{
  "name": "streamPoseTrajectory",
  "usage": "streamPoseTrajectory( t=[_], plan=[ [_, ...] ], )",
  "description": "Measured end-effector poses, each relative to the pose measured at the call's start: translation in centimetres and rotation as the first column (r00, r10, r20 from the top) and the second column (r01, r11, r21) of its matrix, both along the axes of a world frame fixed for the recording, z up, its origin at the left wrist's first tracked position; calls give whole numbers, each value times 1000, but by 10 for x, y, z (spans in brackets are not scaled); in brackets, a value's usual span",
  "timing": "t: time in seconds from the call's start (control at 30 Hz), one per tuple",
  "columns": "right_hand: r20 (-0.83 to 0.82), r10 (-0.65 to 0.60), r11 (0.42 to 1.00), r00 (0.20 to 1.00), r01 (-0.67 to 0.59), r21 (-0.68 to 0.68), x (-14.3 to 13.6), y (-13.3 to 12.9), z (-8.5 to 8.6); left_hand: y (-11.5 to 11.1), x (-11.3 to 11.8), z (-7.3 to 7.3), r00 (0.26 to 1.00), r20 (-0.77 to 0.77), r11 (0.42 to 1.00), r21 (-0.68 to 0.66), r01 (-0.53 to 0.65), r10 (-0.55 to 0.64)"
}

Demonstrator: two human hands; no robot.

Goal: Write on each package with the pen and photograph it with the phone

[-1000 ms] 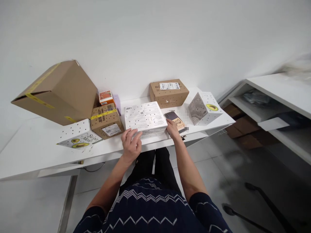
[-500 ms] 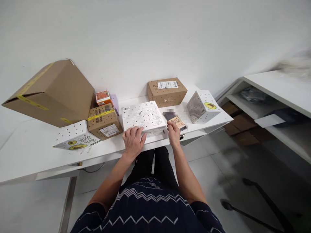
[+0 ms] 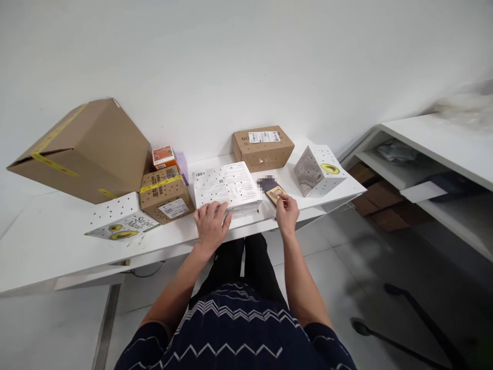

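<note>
My left hand rests on the near edge of a white speckled box with printed text and a barcode. Its fingers are spread over that edge, holding nothing. My right hand is closed, thumb and fingers pinched together at the near right end of a small dark, flat item with a tan portrait picture on it. The fingers cover part of the item, and whatever sits inside the pinch is hidden. A blurred-out patch lies over its far end.
On the white table stand a large carton, a small taped carton, an orange box, an avocado box, a labelled brown carton and another avocado box. White shelving stands right.
My right hand has moved slightly right, from the left side of the portrait item to its near right end. My left hand stays on the white box.
</note>
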State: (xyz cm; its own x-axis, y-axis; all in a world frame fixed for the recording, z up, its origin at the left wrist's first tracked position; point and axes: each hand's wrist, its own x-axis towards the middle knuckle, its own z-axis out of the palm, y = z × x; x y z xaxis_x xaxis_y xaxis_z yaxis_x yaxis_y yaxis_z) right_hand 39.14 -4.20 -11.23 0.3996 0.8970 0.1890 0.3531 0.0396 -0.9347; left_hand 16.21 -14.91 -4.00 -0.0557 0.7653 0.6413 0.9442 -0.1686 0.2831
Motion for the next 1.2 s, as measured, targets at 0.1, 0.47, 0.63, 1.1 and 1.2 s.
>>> streamPoseTrajectory(
  t=[0.1,0.47,0.63,1.1,1.2],
  plan=[
    [394,-1,998,919,28,-64,15,11,-2,4,-1,-7,999,38,999,40,-9,8],
    [676,306,912,671,-3,-410,0,53,1,6,-4,-19,997,74,1000,22,-8,7],
    [671,288,918,683,2,-396,0,47,6,7,-3,-21,995,-86,992,114,-45,55],
    [-891,278,901,359,-419,112,16,-24,77,9,-1,-23,981,-166,976,206,-68,103],
    [-919,384,808,95,-516,284,-4,-50,111,8,0,-22,979,-175,974,217,-66,105]
  ],
)
